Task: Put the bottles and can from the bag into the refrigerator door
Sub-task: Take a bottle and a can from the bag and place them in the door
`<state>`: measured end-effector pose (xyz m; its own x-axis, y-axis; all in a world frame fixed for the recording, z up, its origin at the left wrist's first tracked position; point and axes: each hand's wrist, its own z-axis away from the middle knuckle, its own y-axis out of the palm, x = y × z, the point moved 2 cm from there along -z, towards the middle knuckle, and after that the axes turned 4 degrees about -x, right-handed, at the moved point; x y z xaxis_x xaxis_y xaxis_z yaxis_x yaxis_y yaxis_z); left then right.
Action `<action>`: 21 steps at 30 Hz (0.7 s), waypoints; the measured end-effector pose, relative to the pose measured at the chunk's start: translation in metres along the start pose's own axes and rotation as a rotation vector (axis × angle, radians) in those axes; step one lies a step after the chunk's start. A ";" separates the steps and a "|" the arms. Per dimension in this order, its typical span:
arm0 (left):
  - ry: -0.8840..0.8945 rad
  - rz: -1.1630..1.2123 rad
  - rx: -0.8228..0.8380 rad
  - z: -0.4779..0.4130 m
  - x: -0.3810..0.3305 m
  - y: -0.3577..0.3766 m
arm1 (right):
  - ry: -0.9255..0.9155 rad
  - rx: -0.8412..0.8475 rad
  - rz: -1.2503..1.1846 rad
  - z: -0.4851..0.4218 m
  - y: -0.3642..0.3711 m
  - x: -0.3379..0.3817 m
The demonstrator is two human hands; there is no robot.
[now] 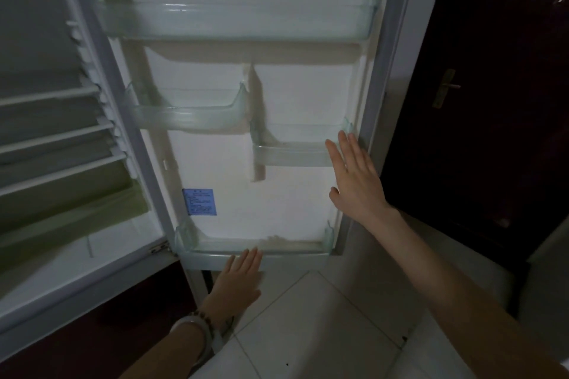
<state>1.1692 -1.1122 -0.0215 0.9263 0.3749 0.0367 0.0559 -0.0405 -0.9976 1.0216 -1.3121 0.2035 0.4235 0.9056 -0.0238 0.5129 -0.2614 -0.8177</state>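
The refrigerator door (277,200) stands wide open, its white inner side facing me. It carries clear plastic bins: a wide top bin (237,21), a middle left bin (187,117), a middle right bin (292,155) and a bottom bin (252,254). All bins look bare. My right hand (354,175) is flat and open against the door's right edge beside the middle right bin. My left hand (240,277) is open, fingers resting on the front of the bottom bin. No bag, bottles or can are in view.
The refrigerator interior (52,138) with white shelves lies to the left. A dark wooden door with a handle (446,88) is on the right. Light tiled floor (308,332) lies below me.
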 end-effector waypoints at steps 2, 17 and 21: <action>-0.017 0.000 -0.005 -0.003 -0.001 0.000 | -0.010 0.010 -0.003 -0.006 0.002 -0.006; -0.109 -0.016 -0.036 0.001 -0.009 -0.021 | -0.108 -0.104 -0.082 0.010 0.013 0.041; -0.238 0.062 -0.084 0.041 0.018 -0.044 | -0.375 0.036 -0.204 0.033 0.039 0.114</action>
<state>1.1680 -1.0655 0.0202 0.8155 0.5767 -0.0487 0.0423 -0.1434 -0.9888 1.0656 -1.2078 0.1497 0.0115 0.9980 -0.0617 0.5289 -0.0584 -0.8467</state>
